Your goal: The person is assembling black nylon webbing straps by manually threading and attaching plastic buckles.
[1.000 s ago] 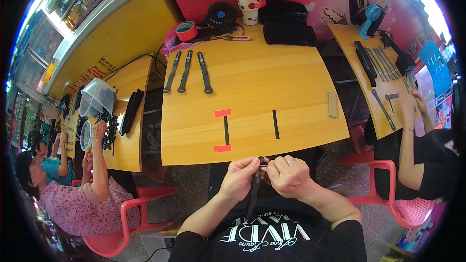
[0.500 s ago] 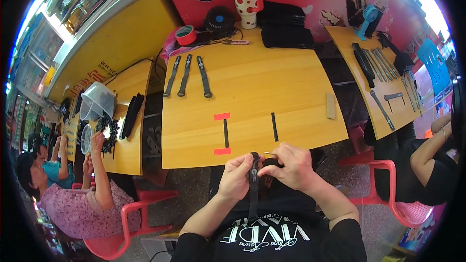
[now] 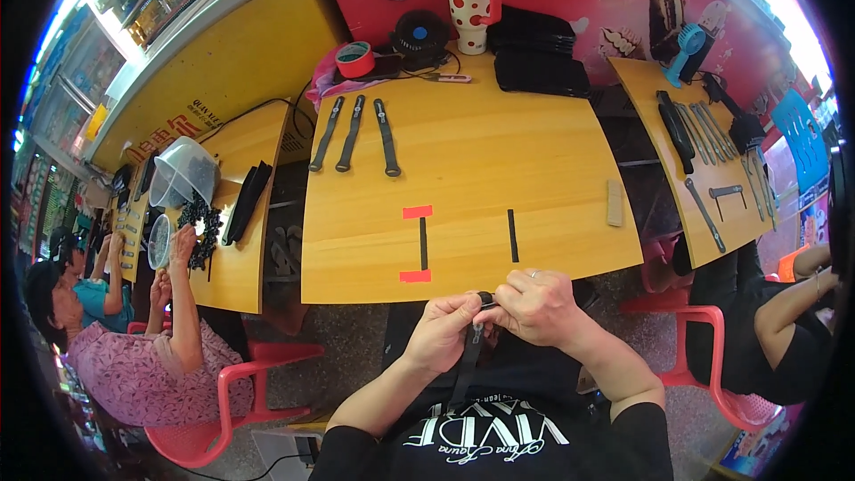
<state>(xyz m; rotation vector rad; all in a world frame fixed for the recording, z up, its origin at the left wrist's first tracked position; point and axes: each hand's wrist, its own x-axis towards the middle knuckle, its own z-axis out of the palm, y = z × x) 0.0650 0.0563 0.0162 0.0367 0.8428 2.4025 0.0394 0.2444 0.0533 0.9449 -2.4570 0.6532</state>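
A dark strap (image 3: 467, 361) hangs down in front of my shirt, its rounded end held up between my two hands just off the table's near edge. My left hand (image 3: 443, 331) pinches it near that end, thumb on top. Pressed up against the same end is my right hand (image 3: 541, 307), its fingers curled closed and a ring on one of them. What the right fingers grip is hidden. Three similar straps (image 3: 356, 134) lie side by side at the table's far left.
The wooden table (image 3: 570, 151) bears black strips, red tape marks (image 3: 417, 212) and a beige block (image 3: 614, 203). At its back stand a tape roll (image 3: 355, 59), a fan (image 3: 419, 34), a spotted tumbler (image 3: 468, 13) and black pouches (image 3: 541, 73). People sit at side tables left and right.
My right hand has closed in on the strap's end, and the slim metal piece that stuck out of its fingers is now out of sight. The whole view has shifted slightly.
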